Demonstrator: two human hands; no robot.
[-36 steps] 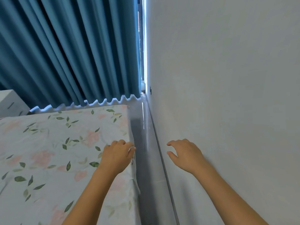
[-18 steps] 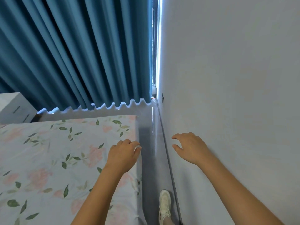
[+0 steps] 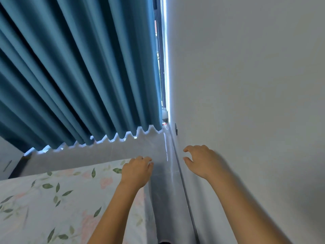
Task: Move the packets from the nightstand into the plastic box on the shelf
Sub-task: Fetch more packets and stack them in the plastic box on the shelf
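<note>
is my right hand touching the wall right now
Cannot tell. In the head view the right hand overlaps the wall with fingers loosely curled, but one blurred angle shows neither contact nor gap.

Nightstand [image 3: 8, 161] cut off at the left edge, both forearms by the bottom edge, everything slightly motion-blurred.

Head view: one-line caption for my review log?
Both empty hands, left and right, reach forward between floral bed and wall.

Both bare forearms reach forward, well apart. The left hand [image 3: 138, 170] hangs over the corner of the bed [image 3: 52, 199], fingers loosely curled, holding nothing. The right hand [image 3: 202, 161], off the bed's side, is empty too, fingers and thumb bent.
</note>
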